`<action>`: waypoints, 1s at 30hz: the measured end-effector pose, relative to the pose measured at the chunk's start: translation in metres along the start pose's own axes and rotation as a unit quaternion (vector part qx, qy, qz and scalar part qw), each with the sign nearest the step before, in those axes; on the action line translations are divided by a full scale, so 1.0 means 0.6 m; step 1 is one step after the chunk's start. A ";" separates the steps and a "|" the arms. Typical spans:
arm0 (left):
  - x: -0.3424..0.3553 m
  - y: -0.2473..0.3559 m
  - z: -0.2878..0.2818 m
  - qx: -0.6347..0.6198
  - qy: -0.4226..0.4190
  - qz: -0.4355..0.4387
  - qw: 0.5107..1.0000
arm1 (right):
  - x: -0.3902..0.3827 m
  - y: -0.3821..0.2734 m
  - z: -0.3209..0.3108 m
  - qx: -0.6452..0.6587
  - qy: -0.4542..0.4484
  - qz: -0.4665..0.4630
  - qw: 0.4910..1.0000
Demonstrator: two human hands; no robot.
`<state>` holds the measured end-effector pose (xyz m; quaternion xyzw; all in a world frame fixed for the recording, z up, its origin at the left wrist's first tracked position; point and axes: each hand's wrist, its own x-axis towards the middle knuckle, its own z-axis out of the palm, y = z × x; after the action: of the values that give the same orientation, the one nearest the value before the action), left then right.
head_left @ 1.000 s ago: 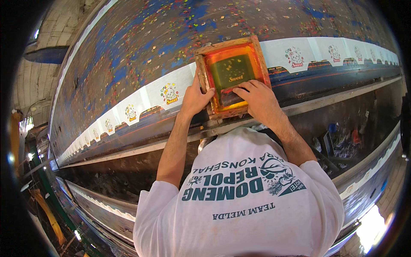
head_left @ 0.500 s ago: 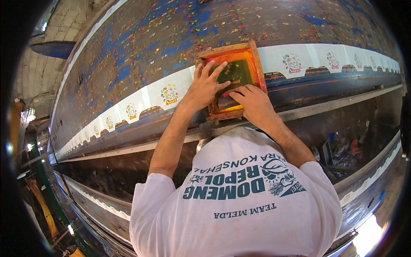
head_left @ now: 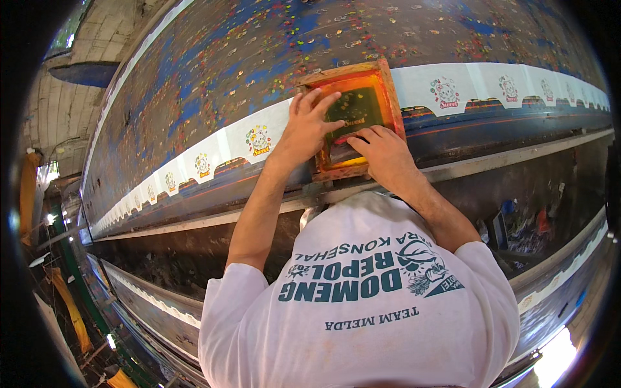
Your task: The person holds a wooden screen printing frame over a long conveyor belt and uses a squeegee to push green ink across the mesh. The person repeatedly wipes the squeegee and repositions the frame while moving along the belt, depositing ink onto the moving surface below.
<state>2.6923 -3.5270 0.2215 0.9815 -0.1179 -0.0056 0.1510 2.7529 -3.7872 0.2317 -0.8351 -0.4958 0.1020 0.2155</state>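
A small wooden printing screen (head_left: 388, 87) with orange-yellow inner edges and a dark green mesh lies over a long row of white paper pieces (head_left: 259, 139). My left hand (head_left: 304, 126) rests across its left rail, fingers spread and the thumb reaching over the mesh. Inside the lower part of the screen, my right hand (head_left: 387, 155) has its fingers bent over a flat squeegee (head_left: 343, 148) with a reddish upper edge. My right fingers cover part of that squeegee. Printed cartoon figures with red lettering show on the papers either side.
The long dark tabletop (head_left: 226, 84) is speckled with coloured paint marks. A pale rail (head_left: 479, 158) runs along its near edge. Scraps (head_left: 530, 233) lie in the gap at the right, and another long table (head_left: 155, 297) with white pieces stands at the lower left.
My right hand and the squeegee stay almost in place, low in the screen. My left fingers shift slightly, and more red lettering shows on the mesh. The whole view has tilted a little.
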 end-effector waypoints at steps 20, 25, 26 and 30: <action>0.014 -0.012 -0.014 0.060 0.011 0.017 0.998 | -0.003 -0.001 0.006 -0.003 0.037 -0.005 0.999; 0.013 -0.001 -0.025 0.040 0.036 0.028 0.998 | -0.001 -0.003 0.002 0.001 0.006 0.013 1.000; 0.010 -0.001 -0.024 0.033 0.039 0.022 0.998 | -0.001 -0.003 0.002 0.003 0.004 0.012 1.000; -0.037 -0.014 -0.018 -0.036 0.155 -0.023 0.987 | -0.002 -0.002 0.001 -0.002 0.027 -0.001 1.000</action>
<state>2.6734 -3.5110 0.2290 0.9668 -0.0700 0.1393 0.2026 2.7512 -3.7878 0.2316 -0.8372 -0.4911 0.0783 0.2274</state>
